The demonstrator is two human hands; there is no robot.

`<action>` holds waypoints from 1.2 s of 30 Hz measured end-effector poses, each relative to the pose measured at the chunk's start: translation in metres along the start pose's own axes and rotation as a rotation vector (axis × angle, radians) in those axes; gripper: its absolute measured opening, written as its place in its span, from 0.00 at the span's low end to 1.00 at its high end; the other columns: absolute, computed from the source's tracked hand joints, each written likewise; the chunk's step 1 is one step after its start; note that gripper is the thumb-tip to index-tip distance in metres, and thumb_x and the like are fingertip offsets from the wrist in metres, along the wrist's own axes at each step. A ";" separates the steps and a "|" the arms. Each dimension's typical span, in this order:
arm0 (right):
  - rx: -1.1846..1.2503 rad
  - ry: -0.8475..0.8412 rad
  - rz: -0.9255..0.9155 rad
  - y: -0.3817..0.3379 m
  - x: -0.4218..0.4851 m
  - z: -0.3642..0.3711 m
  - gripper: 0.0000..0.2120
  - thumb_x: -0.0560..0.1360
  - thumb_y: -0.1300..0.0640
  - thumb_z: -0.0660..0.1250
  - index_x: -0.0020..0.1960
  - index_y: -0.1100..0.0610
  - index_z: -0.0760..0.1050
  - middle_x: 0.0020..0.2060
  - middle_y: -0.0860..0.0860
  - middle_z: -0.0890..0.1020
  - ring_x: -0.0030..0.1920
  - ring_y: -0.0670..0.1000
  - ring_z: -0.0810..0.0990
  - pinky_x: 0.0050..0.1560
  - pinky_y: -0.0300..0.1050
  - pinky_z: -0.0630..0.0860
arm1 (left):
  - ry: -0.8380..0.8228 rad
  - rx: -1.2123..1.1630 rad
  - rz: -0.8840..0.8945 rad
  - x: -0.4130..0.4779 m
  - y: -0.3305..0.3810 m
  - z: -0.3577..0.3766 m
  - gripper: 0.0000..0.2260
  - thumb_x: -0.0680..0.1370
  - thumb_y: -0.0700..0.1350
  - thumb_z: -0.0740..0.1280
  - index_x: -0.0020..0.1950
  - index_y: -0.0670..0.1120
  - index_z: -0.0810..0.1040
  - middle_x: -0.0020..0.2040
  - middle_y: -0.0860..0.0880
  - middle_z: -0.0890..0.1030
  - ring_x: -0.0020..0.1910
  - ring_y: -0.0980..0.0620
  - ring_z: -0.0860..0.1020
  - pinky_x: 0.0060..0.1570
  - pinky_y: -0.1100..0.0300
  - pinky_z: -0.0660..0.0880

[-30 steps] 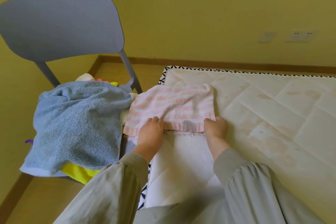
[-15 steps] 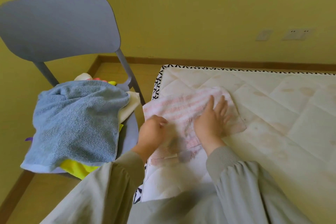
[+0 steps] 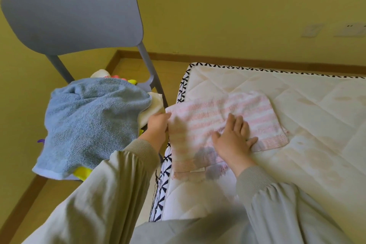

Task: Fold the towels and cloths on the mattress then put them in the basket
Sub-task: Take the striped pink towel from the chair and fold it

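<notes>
On the left, the grey chair (image 3: 73, 12) carries its heap as it did half a second ago, with the blue towel (image 3: 89, 125) draped over a yellow cloth (image 3: 82, 172) and a cream cloth (image 3: 154, 105). The left hand (image 3: 158, 127), which was then curled over the near part of the pink striped towel (image 3: 227, 105), now sits further out at the left edge of the mattress (image 3: 307, 134), its fingers curled round the towel's left edge. The towel itself lies flatter and more spread than before, its right side swung further onto the mattress. The right hand (image 3: 231, 140), earlier laid with its fingers close together near the towel's middle, now presses down flat with the fingers spread wide, nearer the towel's near edge. The towel lies on the mattress close to its far-left corner, its left edge level with the mattress's left edge. It is pale pink with white stripes running across it, doubled over so that a lower layer shows at the near edge. A ribbed pink band runs along the near edge, another along the right edge, and a small white label (image 3: 197, 169) sits at the near edge.
</notes>
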State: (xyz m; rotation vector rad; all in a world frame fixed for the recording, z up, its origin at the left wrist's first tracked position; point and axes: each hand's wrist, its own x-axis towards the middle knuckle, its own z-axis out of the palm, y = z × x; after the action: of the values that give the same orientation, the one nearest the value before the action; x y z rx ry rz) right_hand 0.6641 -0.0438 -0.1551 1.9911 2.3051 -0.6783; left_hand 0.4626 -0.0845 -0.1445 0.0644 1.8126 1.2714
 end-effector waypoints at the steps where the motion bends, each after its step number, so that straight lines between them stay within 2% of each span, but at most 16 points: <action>1: -0.001 0.017 -0.029 0.000 0.001 -0.001 0.35 0.78 0.44 0.53 0.77 0.52 0.38 0.77 0.54 0.40 0.76 0.57 0.38 0.71 0.69 0.41 | -0.015 -0.044 -0.032 -0.001 0.003 0.001 0.14 0.77 0.43 0.68 0.61 0.38 0.75 0.33 0.47 0.70 0.32 0.49 0.70 0.35 0.57 0.71; 3: 0.002 0.042 -0.106 0.000 0.004 -0.001 0.34 0.78 0.45 0.53 0.78 0.51 0.40 0.77 0.53 0.41 0.76 0.57 0.39 0.72 0.67 0.41 | -0.067 -0.088 -0.079 -0.004 0.008 0.003 0.12 0.76 0.45 0.70 0.56 0.40 0.76 0.39 0.46 0.76 0.39 0.47 0.77 0.44 0.54 0.76; 5: -0.012 0.035 -0.154 -0.003 0.005 0.000 0.33 0.78 0.45 0.52 0.78 0.49 0.41 0.77 0.52 0.40 0.76 0.56 0.38 0.73 0.65 0.39 | -0.018 -0.038 -0.044 -0.006 0.011 0.004 0.11 0.75 0.42 0.71 0.56 0.40 0.78 0.40 0.46 0.79 0.40 0.47 0.78 0.49 0.54 0.78; 8: -0.025 -0.007 -0.177 -0.007 0.004 0.000 0.32 0.78 0.45 0.52 0.78 0.50 0.43 0.77 0.52 0.41 0.77 0.54 0.39 0.73 0.64 0.40 | 0.232 0.171 0.213 -0.007 0.015 -0.001 0.07 0.75 0.41 0.69 0.52 0.42 0.80 0.39 0.49 0.78 0.40 0.49 0.78 0.37 0.62 0.76; 9: -0.020 -0.037 -0.203 -0.009 0.003 -0.001 0.32 0.79 0.46 0.52 0.78 0.50 0.44 0.78 0.52 0.42 0.77 0.53 0.39 0.73 0.62 0.41 | 0.298 0.214 0.306 -0.008 0.018 -0.005 0.06 0.76 0.41 0.68 0.52 0.43 0.80 0.40 0.49 0.78 0.43 0.48 0.79 0.38 0.62 0.74; 11: 0.023 -0.095 -0.276 -0.013 -0.001 -0.004 0.31 0.80 0.47 0.53 0.78 0.51 0.45 0.78 0.52 0.42 0.77 0.52 0.39 0.74 0.58 0.43 | 0.398 0.316 0.433 -0.007 0.020 -0.010 0.08 0.78 0.42 0.64 0.55 0.43 0.79 0.46 0.47 0.79 0.51 0.45 0.79 0.45 0.59 0.72; 13: 0.103 -0.081 -0.325 -0.018 -0.002 -0.011 0.29 0.80 0.49 0.54 0.78 0.53 0.48 0.78 0.53 0.45 0.77 0.52 0.42 0.75 0.52 0.46 | 0.449 0.553 0.515 -0.003 0.017 -0.006 0.15 0.78 0.40 0.59 0.65 0.43 0.74 0.59 0.43 0.76 0.60 0.43 0.73 0.54 0.52 0.72; 15: 0.177 0.014 -0.321 -0.022 0.003 -0.018 0.27 0.80 0.52 0.56 0.76 0.56 0.54 0.77 0.55 0.51 0.77 0.54 0.47 0.75 0.51 0.50 | 0.388 0.841 0.692 -0.002 0.006 0.011 0.20 0.77 0.38 0.58 0.70 0.44 0.68 0.66 0.42 0.70 0.65 0.41 0.67 0.60 0.49 0.67; 17: 0.249 0.109 -0.263 -0.022 0.010 -0.022 0.26 0.79 0.53 0.58 0.74 0.58 0.59 0.76 0.55 0.56 0.76 0.55 0.53 0.74 0.52 0.55 | 0.211 1.117 0.915 -0.005 -0.010 0.034 0.23 0.77 0.44 0.58 0.72 0.45 0.64 0.71 0.43 0.67 0.69 0.42 0.64 0.65 0.49 0.63; 18: 0.286 0.154 -0.230 -0.021 0.013 -0.022 0.25 0.78 0.54 0.59 0.73 0.58 0.62 0.75 0.56 0.58 0.75 0.55 0.56 0.73 0.52 0.57 | 0.118 1.227 0.956 -0.008 -0.018 0.045 0.26 0.78 0.49 0.59 0.75 0.46 0.60 0.74 0.43 0.62 0.73 0.43 0.59 0.69 0.48 0.59; 20: 0.343 0.239 -0.169 -0.016 0.021 -0.021 0.24 0.77 0.55 0.61 0.71 0.59 0.65 0.72 0.56 0.64 0.72 0.55 0.61 0.71 0.52 0.61 | -0.023 1.331 0.903 -0.014 -0.038 0.063 0.28 0.80 0.54 0.53 0.78 0.50 0.50 0.79 0.46 0.50 0.77 0.45 0.47 0.74 0.45 0.48; 23: 0.348 0.291 -0.100 -0.007 0.039 -0.020 0.24 0.75 0.55 0.62 0.70 0.59 0.66 0.69 0.55 0.67 0.69 0.56 0.64 0.69 0.54 0.63 | -0.012 1.409 0.898 -0.023 -0.063 0.077 0.28 0.79 0.57 0.39 0.79 0.52 0.45 0.79 0.47 0.44 0.77 0.45 0.41 0.74 0.44 0.41; 28: 0.221 0.422 -0.073 0.004 0.069 -0.025 0.23 0.75 0.54 0.61 0.69 0.56 0.68 0.71 0.57 0.62 0.68 0.59 0.63 0.69 0.52 0.62 | 0.031 1.415 0.924 -0.017 -0.066 0.077 0.27 0.80 0.56 0.44 0.79 0.53 0.47 0.79 0.46 0.46 0.77 0.44 0.42 0.74 0.43 0.42; 31: 0.186 0.409 -0.039 0.010 0.080 -0.027 0.20 0.76 0.54 0.60 0.67 0.51 0.71 0.72 0.56 0.61 0.69 0.58 0.60 0.69 0.51 0.57 | 0.043 1.398 0.944 -0.018 -0.069 0.077 0.27 0.80 0.56 0.45 0.79 0.53 0.48 0.79 0.46 0.46 0.78 0.44 0.43 0.74 0.44 0.42; 34: 0.440 0.362 0.067 0.016 0.098 -0.040 0.16 0.76 0.56 0.59 0.63 0.51 0.75 0.64 0.54 0.73 0.65 0.56 0.68 0.66 0.49 0.64 | 0.043 1.388 0.945 -0.015 -0.069 0.077 0.26 0.80 0.56 0.45 0.79 0.53 0.48 0.79 0.46 0.46 0.78 0.44 0.42 0.74 0.44 0.42; 36: 0.691 0.323 0.110 0.018 0.104 -0.053 0.13 0.76 0.58 0.59 0.55 0.51 0.79 0.55 0.50 0.79 0.60 0.54 0.75 0.60 0.46 0.71 | 0.046 1.394 0.940 -0.016 -0.070 0.076 0.27 0.80 0.56 0.44 0.79 0.53 0.47 0.79 0.46 0.45 0.77 0.45 0.41 0.74 0.45 0.41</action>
State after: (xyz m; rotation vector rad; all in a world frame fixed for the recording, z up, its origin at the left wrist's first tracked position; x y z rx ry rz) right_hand 0.6753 0.0731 -0.1429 2.6522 2.2961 -1.3866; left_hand 0.5533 -0.0701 -0.1946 1.7875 2.4420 0.2331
